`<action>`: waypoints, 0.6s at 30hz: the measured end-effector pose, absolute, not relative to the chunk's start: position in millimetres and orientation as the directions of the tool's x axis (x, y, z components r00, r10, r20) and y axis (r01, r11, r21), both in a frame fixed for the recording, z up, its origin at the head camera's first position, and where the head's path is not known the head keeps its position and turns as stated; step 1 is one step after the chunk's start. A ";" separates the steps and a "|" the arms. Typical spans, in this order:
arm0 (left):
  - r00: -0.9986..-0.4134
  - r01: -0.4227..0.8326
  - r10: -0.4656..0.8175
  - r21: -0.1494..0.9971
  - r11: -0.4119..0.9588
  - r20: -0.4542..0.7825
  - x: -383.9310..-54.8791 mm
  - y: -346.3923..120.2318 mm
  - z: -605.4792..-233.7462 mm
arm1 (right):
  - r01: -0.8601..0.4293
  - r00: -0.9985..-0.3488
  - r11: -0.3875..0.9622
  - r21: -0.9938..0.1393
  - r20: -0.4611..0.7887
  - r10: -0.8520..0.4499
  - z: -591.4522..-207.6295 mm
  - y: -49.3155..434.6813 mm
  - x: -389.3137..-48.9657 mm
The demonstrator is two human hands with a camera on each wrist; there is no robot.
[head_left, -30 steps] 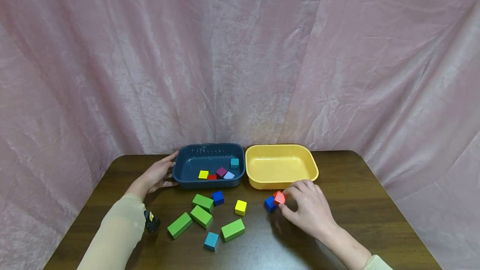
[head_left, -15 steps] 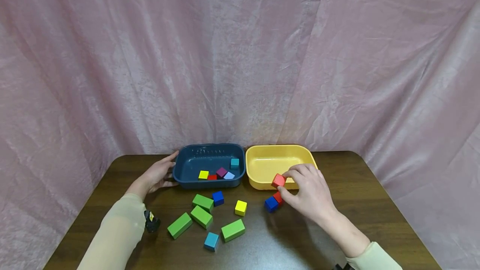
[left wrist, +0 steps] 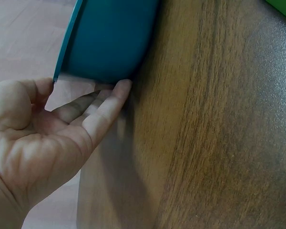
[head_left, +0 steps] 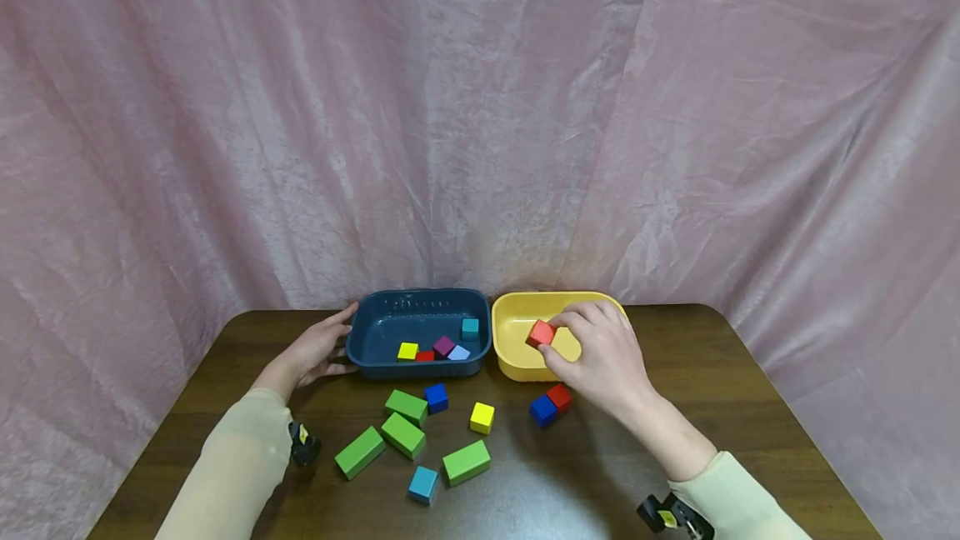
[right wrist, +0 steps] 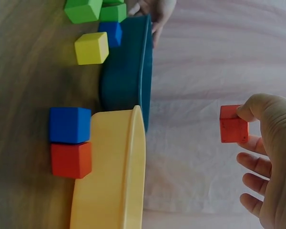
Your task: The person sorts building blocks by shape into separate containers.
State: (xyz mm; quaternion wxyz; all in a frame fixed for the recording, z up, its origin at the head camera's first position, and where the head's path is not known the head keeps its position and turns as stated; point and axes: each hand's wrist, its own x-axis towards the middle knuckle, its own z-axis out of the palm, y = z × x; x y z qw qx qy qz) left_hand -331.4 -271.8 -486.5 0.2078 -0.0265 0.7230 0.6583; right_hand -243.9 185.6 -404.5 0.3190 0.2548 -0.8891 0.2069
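Between thumb and fingertips, my right hand (head_left: 603, 357) pinches a red cube (head_left: 541, 333), raised over the yellow tub (head_left: 517, 372). The right wrist view shows the cube (right wrist: 233, 125) well above the tub's rim (right wrist: 137, 143). My left hand (head_left: 318, 350) rests at the left end of the dark blue tub (head_left: 420, 369). Seen from the left wrist, its thumb is at the tub's rim and its fairly straight fingers (left wrist: 102, 117) lie along the end wall. A blue cube (head_left: 543, 411) and another red cube (head_left: 558, 397) sit side by side in front of the yellow tub.
Inside the dark blue tub are several small blocks, among them a yellow one (head_left: 407, 351) and a teal one (head_left: 470, 328). Several green blocks (head_left: 467, 462), a yellow cube (head_left: 482, 417), a blue cube (head_left: 436, 397) and a light-blue cube (head_left: 423, 485) lie on the wooden table (head_left: 750, 440).
My right hand has lifted the red cube off the table beside the other red cube and carried it up and back over the yellow tub. The left hand has stayed put.
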 end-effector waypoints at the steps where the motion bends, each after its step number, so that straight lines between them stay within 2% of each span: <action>1: -0.912 -0.314 0.234 0.941 0.130 -0.337 -331.7 -272.0 -486.6 | -0.588 -0.666 0.783 -0.205 0.671 -0.324 -403.0 183.9 -245.4; 7: -0.910 -0.320 0.232 0.938 0.130 -0.343 -333.1 -272.1 -485.6 | -0.580 -0.681 0.788 -0.209 0.656 -0.327 -396.0 174.2 -255.1; 18: -0.910 -0.326 0.225 0.936 0.133 -0.349 -332.7 -272.5 -485.1 | -0.533 -0.751 0.806 -0.256 0.583 -0.311 -385.0 157.3 -273.1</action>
